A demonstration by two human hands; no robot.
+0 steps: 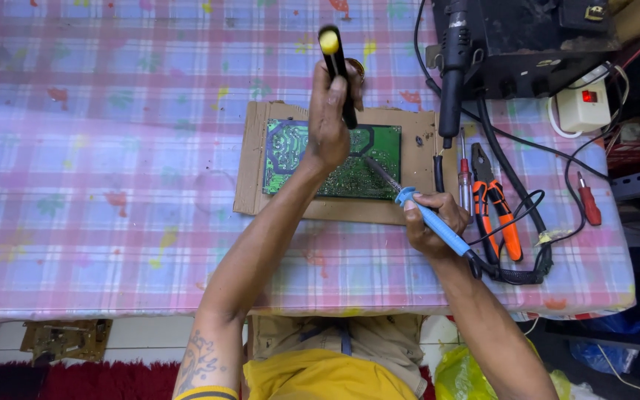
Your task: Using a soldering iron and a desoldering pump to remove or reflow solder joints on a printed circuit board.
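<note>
A green circuit board (379, 141) lies solder side up on a piece of brown cardboard (253, 185). My left hand (331, 122) is raised over the board and grips a black tool with a yellow end (335, 63), probably a desoldering pump, held nearly upright with its lower end at the board. My right hand (432, 221) holds a blue-handled soldering iron (427, 218) near the cardboard's right front corner. Its metal tip points up and left onto the board.
A plaid cloth (98, 148) covers the table. At the right lie orange-handled pliers (499, 211), two screwdrivers (589, 201), black cables and a white power strip (583, 107). A black station (527, 37) with a hanging black handpiece (453, 67) stands at the back right.
</note>
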